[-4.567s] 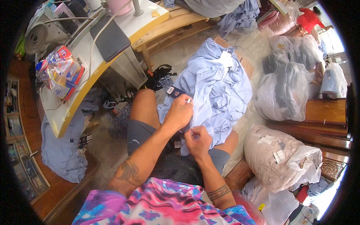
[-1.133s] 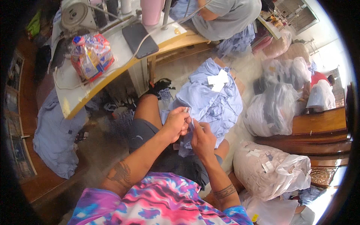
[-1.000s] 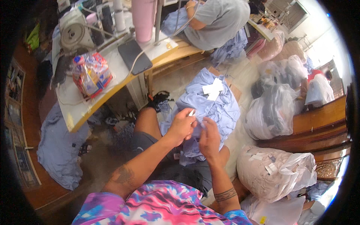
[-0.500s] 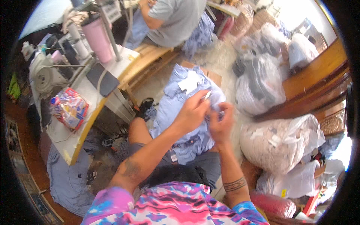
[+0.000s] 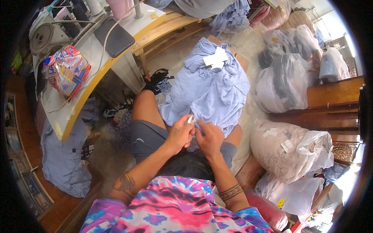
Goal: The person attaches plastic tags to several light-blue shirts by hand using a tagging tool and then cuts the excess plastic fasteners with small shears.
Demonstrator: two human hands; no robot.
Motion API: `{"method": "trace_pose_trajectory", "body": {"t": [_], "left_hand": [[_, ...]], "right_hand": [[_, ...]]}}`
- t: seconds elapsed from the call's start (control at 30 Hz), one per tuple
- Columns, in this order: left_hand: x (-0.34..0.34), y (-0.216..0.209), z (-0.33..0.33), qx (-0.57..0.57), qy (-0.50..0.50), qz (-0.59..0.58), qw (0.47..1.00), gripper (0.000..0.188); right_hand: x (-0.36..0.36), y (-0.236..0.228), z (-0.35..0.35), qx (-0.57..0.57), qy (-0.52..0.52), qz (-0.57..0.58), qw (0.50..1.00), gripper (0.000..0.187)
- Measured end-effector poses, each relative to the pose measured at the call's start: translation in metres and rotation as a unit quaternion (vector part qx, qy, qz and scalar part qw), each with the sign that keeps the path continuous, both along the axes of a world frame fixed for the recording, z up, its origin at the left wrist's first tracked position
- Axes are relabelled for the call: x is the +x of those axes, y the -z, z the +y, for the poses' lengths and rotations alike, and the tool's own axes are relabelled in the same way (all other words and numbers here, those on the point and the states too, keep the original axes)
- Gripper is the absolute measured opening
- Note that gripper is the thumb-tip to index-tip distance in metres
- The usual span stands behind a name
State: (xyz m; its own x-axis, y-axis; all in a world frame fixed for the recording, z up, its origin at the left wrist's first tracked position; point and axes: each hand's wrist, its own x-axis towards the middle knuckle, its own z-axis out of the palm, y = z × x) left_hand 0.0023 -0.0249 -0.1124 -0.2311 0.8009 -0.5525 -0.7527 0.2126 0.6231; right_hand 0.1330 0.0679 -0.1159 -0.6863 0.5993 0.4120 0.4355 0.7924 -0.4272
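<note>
Light blue garments (image 5: 206,91) lie in a heap over my knees and the floor before me, with white paper tags (image 5: 215,57) on the far part. At the heap's near edge my left hand (image 5: 180,133) is closed around a small white pointed object (image 5: 190,119), too small to name surely. Right beside it my right hand (image 5: 210,138) pinches the near edge of the light blue garment. The fingertips of both hands almost meet there, and what lies between them is partly hidden.
On the left, a white table (image 5: 87,91) with a yellow edge carries a dark phone-like slab (image 5: 114,37) and a clear package (image 5: 68,72). A wooden bench (image 5: 171,33) stands beyond. Stuffed plastic bags (image 5: 281,83) line the right. More blue cloth (image 5: 62,155) hangs at lower left.
Both hands have come down and nearer to my body, from the middle of the heap to its near edge. The view has shifted, and the seated person is now mostly out of it.
</note>
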Motion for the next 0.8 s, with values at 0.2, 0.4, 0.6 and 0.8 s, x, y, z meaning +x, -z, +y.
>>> {"method": "trace_pose_trajectory", "body": {"t": [0.2, 0.4, 0.6, 0.8], "left_hand": [[0.003, -0.002, 0.0, -0.03, -0.038, -0.023, 0.999, 0.032], [-0.001, -0.003, -0.008, -0.054, -0.045, 0.004, 0.998, 0.029], [-0.015, -0.002, -0.016, -0.06, -0.079, 0.007, 0.995, 0.039], [-0.023, 0.009, -0.018, -0.074, -0.057, 0.048, 0.994, 0.042]], "right_hand": [[-0.003, 0.004, 0.004, 0.047, -0.051, 0.014, 0.998, 0.03], [-0.016, 0.016, 0.008, 0.051, -0.111, -0.012, 0.992, 0.026], [-0.033, 0.027, 0.005, 0.055, -0.134, 0.015, 0.989, 0.026], [-0.036, 0.033, -0.003, 0.049, -0.128, 0.005, 0.991, 0.027]]}}
